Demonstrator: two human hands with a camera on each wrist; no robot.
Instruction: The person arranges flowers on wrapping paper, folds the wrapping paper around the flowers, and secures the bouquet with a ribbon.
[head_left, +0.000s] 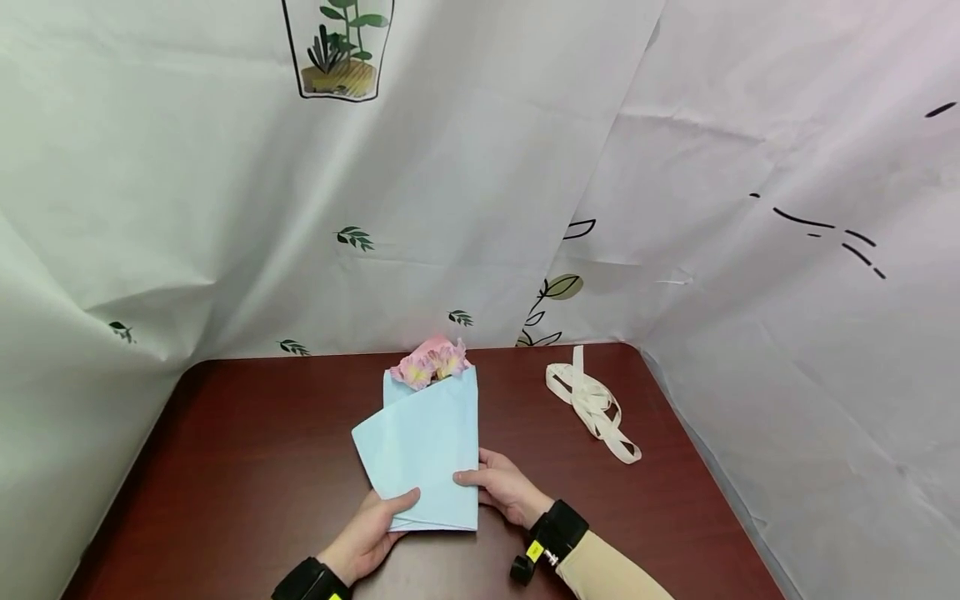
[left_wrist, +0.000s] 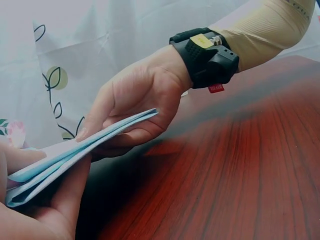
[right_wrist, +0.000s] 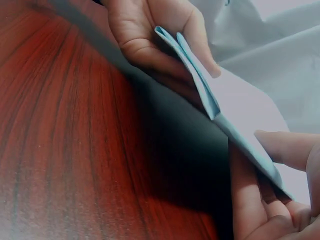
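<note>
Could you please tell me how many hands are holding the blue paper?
2. The left hand pinches the blue paper near its lower left corner; the right hand pinches its right edge. No other hand is visible.

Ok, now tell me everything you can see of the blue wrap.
The blue wrap is a pale, matte, paper- or fabric-like sheet, folded in layers, one flap slanting across its front. Pink flowers show at its far end. The left grip pinches its near end, raised off the red table; the right grip, its right edge.

Head view high, forward-down over table [head_left: 262, 450]; wrist views close, facing inward, sharing blue wrap [head_left: 423, 450].
</note>
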